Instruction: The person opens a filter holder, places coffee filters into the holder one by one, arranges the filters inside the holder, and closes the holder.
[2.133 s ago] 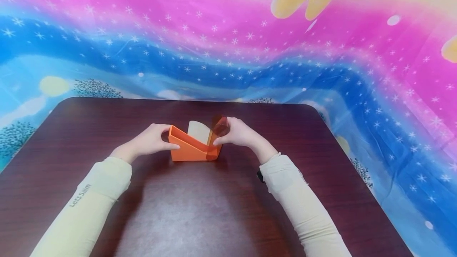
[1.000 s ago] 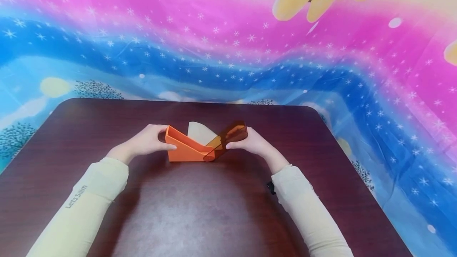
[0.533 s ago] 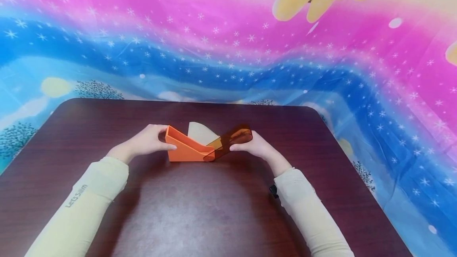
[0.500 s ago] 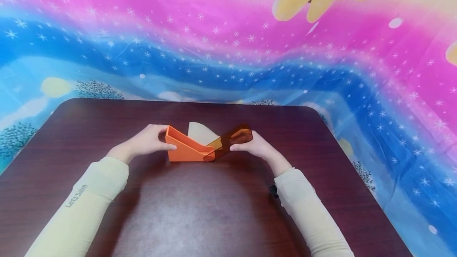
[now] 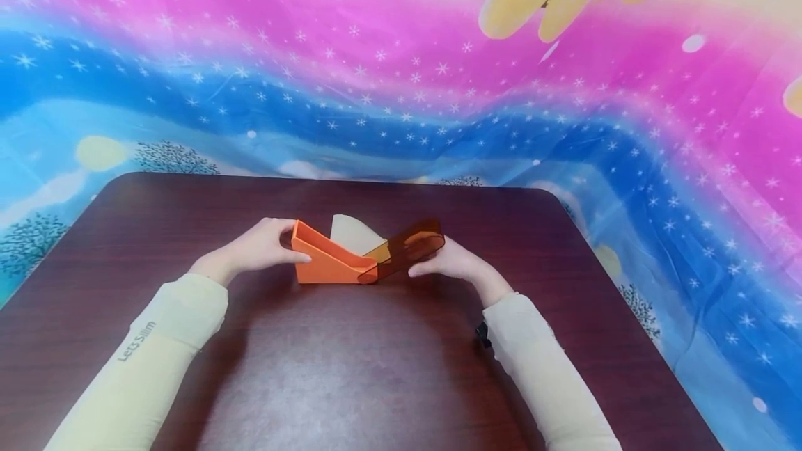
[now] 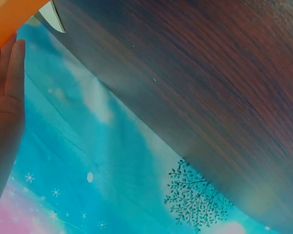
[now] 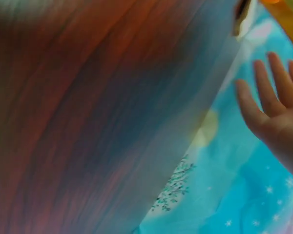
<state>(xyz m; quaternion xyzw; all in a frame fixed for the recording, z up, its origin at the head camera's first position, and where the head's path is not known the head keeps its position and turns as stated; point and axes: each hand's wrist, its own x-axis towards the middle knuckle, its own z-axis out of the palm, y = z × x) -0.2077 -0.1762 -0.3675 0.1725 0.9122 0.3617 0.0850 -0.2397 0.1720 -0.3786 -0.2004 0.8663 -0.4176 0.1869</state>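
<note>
An orange box [image 5: 326, 263] stands on the table with its hinged see-through brown lid [image 5: 396, 253] swung open to the right. My left hand [image 5: 260, 246] grips its tall left end, thumb in front and fingers behind. The left wrist view shows those fingers [image 6: 14, 73] against the orange wall. Beside the lid's free end is my right hand [image 5: 454, 259], its fingers partly visible through the brown plastic. In the right wrist view these fingers [image 7: 278, 90] are straight and spread, holding nothing. A cream curved piece [image 5: 352, 234] rises behind the box; its lower part is hidden.
The dark wood table [image 5: 351, 367] has rounded far corners, and its back edge lies a little beyond the box. A pink and blue snowflake cloth [image 5: 401, 75] hangs behind and at the right.
The brown lid has swung from nearly upright down to the right, with my right hand moving along. Lately that hand's thumb has come off the lid. My left hand stays on the box.
</note>
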